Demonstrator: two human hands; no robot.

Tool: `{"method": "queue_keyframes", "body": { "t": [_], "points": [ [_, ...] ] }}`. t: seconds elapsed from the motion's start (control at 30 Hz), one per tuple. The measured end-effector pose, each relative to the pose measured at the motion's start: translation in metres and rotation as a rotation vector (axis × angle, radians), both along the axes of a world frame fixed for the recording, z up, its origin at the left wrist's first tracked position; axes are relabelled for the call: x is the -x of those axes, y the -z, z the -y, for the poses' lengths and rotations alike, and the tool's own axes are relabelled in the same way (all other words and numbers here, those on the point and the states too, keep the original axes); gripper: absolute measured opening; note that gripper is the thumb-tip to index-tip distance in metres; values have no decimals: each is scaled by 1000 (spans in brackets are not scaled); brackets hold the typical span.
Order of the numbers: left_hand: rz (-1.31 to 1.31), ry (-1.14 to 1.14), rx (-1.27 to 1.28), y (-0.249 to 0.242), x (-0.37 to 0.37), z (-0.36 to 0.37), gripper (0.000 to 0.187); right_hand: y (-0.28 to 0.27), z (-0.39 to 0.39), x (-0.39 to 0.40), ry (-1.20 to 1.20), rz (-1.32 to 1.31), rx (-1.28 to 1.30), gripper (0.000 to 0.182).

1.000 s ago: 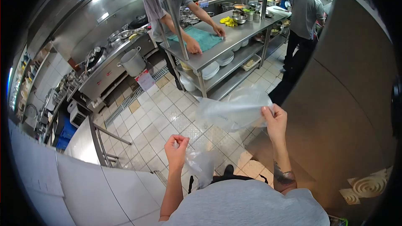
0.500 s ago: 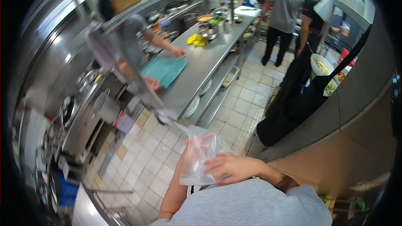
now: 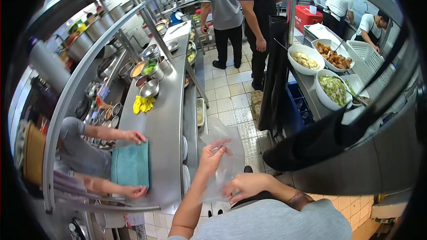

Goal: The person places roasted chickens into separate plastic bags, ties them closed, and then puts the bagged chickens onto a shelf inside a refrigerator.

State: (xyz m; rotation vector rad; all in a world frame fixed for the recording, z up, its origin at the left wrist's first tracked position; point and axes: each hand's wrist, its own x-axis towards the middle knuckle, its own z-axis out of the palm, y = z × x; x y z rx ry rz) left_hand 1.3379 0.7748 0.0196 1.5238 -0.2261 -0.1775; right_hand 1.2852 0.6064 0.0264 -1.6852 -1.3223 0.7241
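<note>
A clear plastic bag (image 3: 224, 171) hangs in front of my body, held between both hands. My left hand (image 3: 213, 156) is closed on its upper part, thumb and fingers pinching the film. Lower down, my right hand (image 3: 247, 186) has its fingers curled against the bag's lower part, near my waist. The see-through film lets the floor show behind it. Whether anything lies inside cannot be made out.
At left a co-worker's hands hold a teal cloth (image 3: 130, 164) on the steel counter (image 3: 162, 120), with a yellow cloth (image 3: 143, 104) farther along. Bowls of food (image 3: 332, 91) stand on the right counter. Two people (image 3: 222, 13) stand in the aisle; others work beyond.
My view has turned right, bringing the food bowls into fuller sight. My left hand now shows in front of the bag's upper part, and my right hand's fingers have curled in lower down.
</note>
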Motion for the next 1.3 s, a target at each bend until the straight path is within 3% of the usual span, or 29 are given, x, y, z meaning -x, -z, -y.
{"method": "queue_keyframes", "body": {
  "t": [0.13,0.23,0.27,0.33,0.43,0.47,0.57,0.6,0.7,0.83,1.0,1.3],
  "points": [
    [173,-34,-301,4,-76,4,18,-32,13,-104,90,-76,-127,29],
    [-73,67,-427,-9,-125,-5,13,-59,26,-178,317,-118,-267,30],
    [221,15,-504,13,-144,-13,12,-54,26,-203,432,-107,-354,30],
    [202,-21,-500,11,-168,-21,13,-41,21,-253,657,-85,-516,30],
    [127,-53,-449,-2,-204,-27,12,-66,6,-304,943,166,-578,31],
    [152,-52,-438,2,-218,-34,12,-67,6,-320,912,134,-489,39],
    [97,-84,-360,10,-270,-50,9,-34,0,-373,764,109,-339,39],
    [52,-102,-323,11,-287,-57,8,-32,-2,-388,765,97,-276,31],
    [-109,-63,-69,3,-350,-79,8,-20,-16,-439,909,-181,-189,20],
    [-150,32,-101,-6,-437,-110,9,-21,-33,-510,1023,-387,-283,17],
    [-206,181,-77,-3,-546,-108,10,-30,-38,-591,1181,-156,-229,16],
    [-249,224,-95,27,-697,-82,10,4,-18,-729,1230,-250,-268,14]
  ]
}}
